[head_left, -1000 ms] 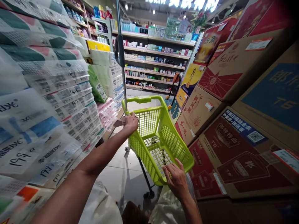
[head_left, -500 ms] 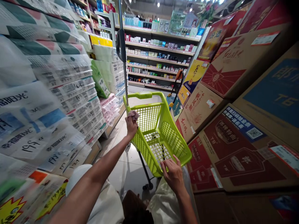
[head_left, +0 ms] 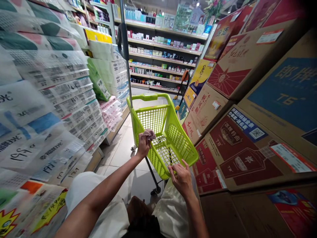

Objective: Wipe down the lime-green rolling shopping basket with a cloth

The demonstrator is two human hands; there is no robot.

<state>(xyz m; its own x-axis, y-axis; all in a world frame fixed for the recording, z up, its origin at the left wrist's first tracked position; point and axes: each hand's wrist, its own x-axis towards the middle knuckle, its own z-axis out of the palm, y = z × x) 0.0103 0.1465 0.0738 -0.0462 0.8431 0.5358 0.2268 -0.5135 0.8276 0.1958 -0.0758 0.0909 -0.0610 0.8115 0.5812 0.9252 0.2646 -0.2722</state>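
Observation:
A lime-green plastic shopping cart with lattice sides and a see-through grid bottom stands in front of me. My left hand is closed on a crumpled mauve cloth at the cart's left top rim. On the near right corner of the rim rests my right hand, its thumb and fingers bent over the edge. A grey pole with a dark grip rises at the cart's far left corner. Black wheels show below the basket, and nothing lies inside it.
Wrapped paper packs are stacked along the left. Cardboard cartons rise close on the right. Shelves of small boxes and bottles cross the far end. An orange-handled trolley stands behind the cart, and pale floor tiles show to its left.
My left hand has moved with the cloth along the left rim, nearer to me and rightward. My right hand stays at the near corner. The view has shifted slightly.

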